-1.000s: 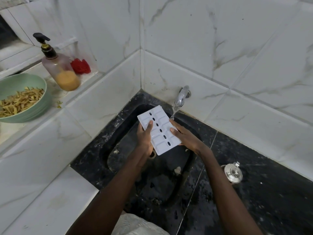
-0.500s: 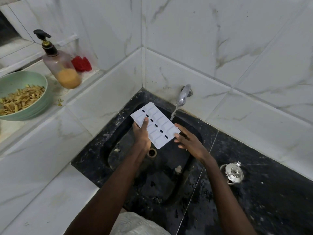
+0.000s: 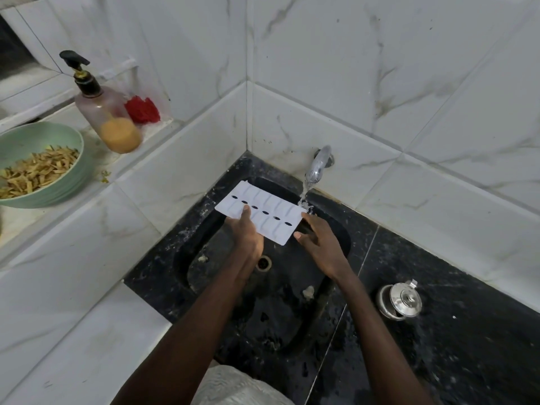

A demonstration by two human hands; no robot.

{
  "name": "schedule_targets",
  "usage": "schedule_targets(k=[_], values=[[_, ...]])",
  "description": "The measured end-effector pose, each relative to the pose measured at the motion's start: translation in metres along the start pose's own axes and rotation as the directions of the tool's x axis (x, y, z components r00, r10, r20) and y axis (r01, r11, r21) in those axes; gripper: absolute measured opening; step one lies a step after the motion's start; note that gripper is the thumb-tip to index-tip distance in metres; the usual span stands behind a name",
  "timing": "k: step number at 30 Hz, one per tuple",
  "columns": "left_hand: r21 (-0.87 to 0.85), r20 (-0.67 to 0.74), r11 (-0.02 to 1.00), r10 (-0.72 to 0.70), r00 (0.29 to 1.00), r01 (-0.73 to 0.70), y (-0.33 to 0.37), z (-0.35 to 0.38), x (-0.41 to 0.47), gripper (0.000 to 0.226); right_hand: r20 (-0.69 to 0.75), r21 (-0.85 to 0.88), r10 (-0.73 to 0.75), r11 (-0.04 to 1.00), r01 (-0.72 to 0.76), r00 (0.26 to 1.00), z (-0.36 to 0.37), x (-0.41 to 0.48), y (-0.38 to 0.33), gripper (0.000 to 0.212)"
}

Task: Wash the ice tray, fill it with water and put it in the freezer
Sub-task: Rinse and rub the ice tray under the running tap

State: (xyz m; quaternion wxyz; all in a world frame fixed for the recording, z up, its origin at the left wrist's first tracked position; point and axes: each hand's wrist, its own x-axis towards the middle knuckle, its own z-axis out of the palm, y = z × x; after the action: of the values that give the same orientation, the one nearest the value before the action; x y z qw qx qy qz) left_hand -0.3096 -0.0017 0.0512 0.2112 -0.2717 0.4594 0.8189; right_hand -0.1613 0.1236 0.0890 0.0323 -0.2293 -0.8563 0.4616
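While the tap (image 3: pixel 317 166) runs, the white ice tray (image 3: pixel 263 217) is held over the black sink (image 3: pixel 280 317), the ribbed face with its row of dark oval holes turned up. The stream strikes only its far right corner. The left hand (image 3: pixel 247 233) has it in a pinching grip, thumb on top by the long near edge and fingers out of sight beneath. The right hand (image 3: pixel 320 244) has a wide grip, with fingers loosely spread against the tray's short end and the thumb just clear of the near corner. To my eye it steadies rather than holds.

That leaves one pinch on wet, smooth plastic. Water pushing on the far corner could twist the tray loose and drop it into the basin, where pale scraps (image 3: pixel 308 292) lie near the drain (image 3: pixel 264 263) and would dirty it again. Water bouncing off the face could also spray the dark surface (image 3: pixel 467 331) towards the steel lidded pot (image 3: pixel 400 301). Unless the tray is slid under the stream, most of it may go unrinsed.
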Motion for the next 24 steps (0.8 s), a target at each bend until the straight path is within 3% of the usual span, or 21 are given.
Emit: schedule_targets(k=[2, 7, 10, 18, 22, 24], values=[[-0.019, 0.012, 1.000, 0.010, 1.000, -0.010, 0.001, 0.001, -0.001, 0.032, -0.011, -0.023, -0.040, 0.999, 0.039, 0.999, 0.002, -0.002, 0.004, 0.067], [-0.039, 0.059, 0.999, -0.010, 0.998, 0.012, -0.005, 0.005, -0.011, 0.034, 0.032, -0.306, -0.065, 0.949, 0.072, 0.997, 0.007, -0.002, 0.016, 0.077], [-0.040, 0.075, 0.999, -0.021, 0.997, 0.024, -0.004, 0.003, -0.014, 0.034, 0.015, -0.383, -0.082, 0.920, 0.081, 0.997, 0.006, 0.000, 0.015, 0.079], [-0.013, 0.093, 1.000, -0.009, 0.996, 0.011, -0.003, 0.003, -0.020, 0.048, 0.057, -0.457, -0.044, 0.887, 0.065, 0.997, 0.000, 0.005, 0.015, 0.076], [-0.028, 0.092, 1.000, 0.011, 0.996, -0.008, -0.001, 0.004, -0.020, 0.048, 0.142, -0.490, -0.094, 0.858, 0.153, 0.985, 0.004, 0.003, 0.006, 0.075], [-0.023, 0.097, 1.000, 0.024, 0.995, -0.022, 0.002, 0.005, -0.019, 0.048, 0.102, -0.492, -0.089, 0.861, 0.128, 0.991, 0.000, 0.005, 0.007, 0.073]])
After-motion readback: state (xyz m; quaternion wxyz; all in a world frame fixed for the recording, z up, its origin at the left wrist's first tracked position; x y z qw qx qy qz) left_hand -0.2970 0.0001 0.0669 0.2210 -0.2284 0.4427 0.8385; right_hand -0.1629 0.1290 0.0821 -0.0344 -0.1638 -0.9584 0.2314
